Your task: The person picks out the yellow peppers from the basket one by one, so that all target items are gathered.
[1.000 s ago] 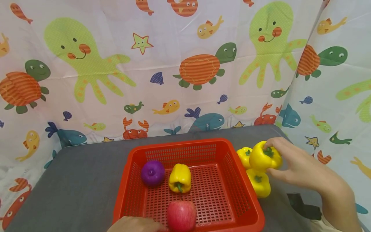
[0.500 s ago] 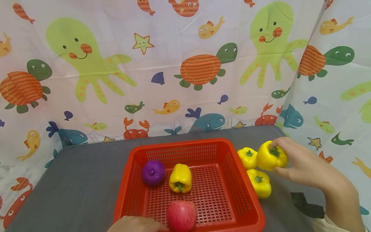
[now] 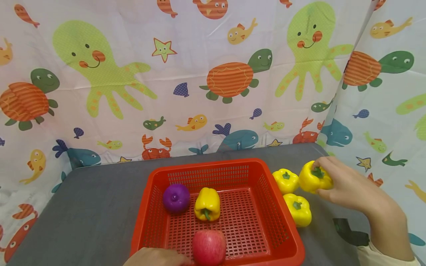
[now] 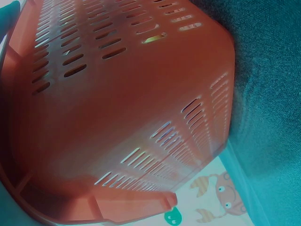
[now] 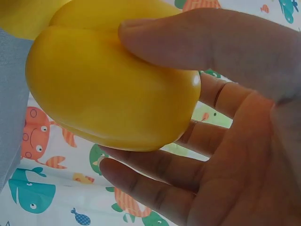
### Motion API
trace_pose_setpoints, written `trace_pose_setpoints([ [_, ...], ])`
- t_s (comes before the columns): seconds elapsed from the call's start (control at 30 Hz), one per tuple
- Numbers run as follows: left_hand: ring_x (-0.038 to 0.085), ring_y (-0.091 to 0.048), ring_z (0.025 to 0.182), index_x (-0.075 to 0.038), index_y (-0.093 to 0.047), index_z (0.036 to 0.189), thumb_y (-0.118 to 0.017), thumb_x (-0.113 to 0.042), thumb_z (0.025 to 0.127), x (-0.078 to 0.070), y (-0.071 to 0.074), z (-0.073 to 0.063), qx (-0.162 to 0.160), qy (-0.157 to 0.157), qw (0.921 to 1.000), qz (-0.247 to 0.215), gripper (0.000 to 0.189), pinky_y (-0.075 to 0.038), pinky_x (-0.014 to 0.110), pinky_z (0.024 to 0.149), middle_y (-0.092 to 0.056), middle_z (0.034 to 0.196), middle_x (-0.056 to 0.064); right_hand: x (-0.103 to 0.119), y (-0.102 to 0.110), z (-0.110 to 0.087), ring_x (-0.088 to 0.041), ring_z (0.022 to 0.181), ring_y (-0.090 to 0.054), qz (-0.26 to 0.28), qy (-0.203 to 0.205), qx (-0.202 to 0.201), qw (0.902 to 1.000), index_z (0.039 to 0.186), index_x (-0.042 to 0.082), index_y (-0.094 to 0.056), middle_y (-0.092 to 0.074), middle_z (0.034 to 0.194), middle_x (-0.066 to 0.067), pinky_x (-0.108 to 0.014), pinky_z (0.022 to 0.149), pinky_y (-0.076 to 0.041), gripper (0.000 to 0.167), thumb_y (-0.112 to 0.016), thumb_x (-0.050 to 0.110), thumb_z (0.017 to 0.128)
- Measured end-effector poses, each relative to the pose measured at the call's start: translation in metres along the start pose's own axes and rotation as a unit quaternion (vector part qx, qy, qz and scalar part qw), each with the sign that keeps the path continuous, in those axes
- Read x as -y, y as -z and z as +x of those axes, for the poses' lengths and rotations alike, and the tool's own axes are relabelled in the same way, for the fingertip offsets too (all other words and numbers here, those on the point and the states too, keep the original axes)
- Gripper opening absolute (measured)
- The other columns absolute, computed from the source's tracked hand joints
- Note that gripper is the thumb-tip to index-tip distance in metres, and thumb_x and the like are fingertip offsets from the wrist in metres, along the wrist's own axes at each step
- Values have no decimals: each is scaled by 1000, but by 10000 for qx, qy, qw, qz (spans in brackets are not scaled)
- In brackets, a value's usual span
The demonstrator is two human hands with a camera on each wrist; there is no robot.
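Observation:
My right hand (image 3: 347,186) grips a yellow bell pepper (image 3: 311,180) by its sides, beyond the basket's right wall. In the right wrist view the thumb presses the near side of the pepper (image 5: 108,94), with fingers behind it. Two more yellow bell peppers (image 3: 285,181) (image 3: 298,210) sit beside that wall. My left hand (image 3: 156,257) holds the front left rim of the red basket (image 3: 203,168); its fingertips are mostly hidden. In the left wrist view the basket's outer wall (image 4: 108,117) fills most of the picture.
Inside the basket lie a round purple vegetable (image 3: 176,198), a yellow bell pepper (image 3: 207,203) and a red apple (image 3: 209,246). A grey cloth-covered table (image 3: 93,207) is underneath. A curtain (image 3: 186,66) printed with sea animals hangs behind and at the sides.
My right hand has moved a little to the right with its bell pepper, away from the two peppers beside the basket. My left hand and the basket have stayed put.

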State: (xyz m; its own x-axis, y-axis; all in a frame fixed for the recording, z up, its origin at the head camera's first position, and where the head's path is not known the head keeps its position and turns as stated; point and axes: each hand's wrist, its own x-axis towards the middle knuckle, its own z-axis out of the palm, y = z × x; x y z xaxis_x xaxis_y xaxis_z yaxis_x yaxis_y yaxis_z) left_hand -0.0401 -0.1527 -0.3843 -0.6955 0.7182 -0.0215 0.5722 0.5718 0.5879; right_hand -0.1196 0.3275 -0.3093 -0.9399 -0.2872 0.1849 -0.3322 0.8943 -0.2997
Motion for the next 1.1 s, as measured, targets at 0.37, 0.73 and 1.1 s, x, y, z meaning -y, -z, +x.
trace_pose_setpoints([
  [0.37, -13, -57, 70, -39, -70, 105, -61, -54, 95, -2, -4, -2, -157, -207, 9984, -499, 20, -51, 14, 63, -62, 89, -32, -5, -7, 4, -25, 89, -52, -47, -137, 97, 9998, 112, 9, -59, -55, 105, -8, -40, 70, -52, 52, -88, 8, 68],
  [0.73, -14, -56, 68, -42, -69, 103, -62, -54, 94, -4, -7, -3, -349, -207, 9980, -477, 16, -51, 14, 63, -60, 87, -34, -16, -13, 9, -26, 88, -52, -34, -275, 255, 9993, 112, 6, -59, -55, 103, -9, -42, 70, -51, 51, -86, 7, 69],
  [1.1, -12, -58, 71, -40, -69, 104, -61, -53, 95, 0, -6, -2, -170, -167, 9980, -587, 17, -52, 17, 63, -61, 88, -31, -21, -21, 14, -27, 86, -52, -10, -340, 368, 9987, 112, 3, -60, -58, 102, -11, -45, 71, -51, 53, -88, 8, 67],
])
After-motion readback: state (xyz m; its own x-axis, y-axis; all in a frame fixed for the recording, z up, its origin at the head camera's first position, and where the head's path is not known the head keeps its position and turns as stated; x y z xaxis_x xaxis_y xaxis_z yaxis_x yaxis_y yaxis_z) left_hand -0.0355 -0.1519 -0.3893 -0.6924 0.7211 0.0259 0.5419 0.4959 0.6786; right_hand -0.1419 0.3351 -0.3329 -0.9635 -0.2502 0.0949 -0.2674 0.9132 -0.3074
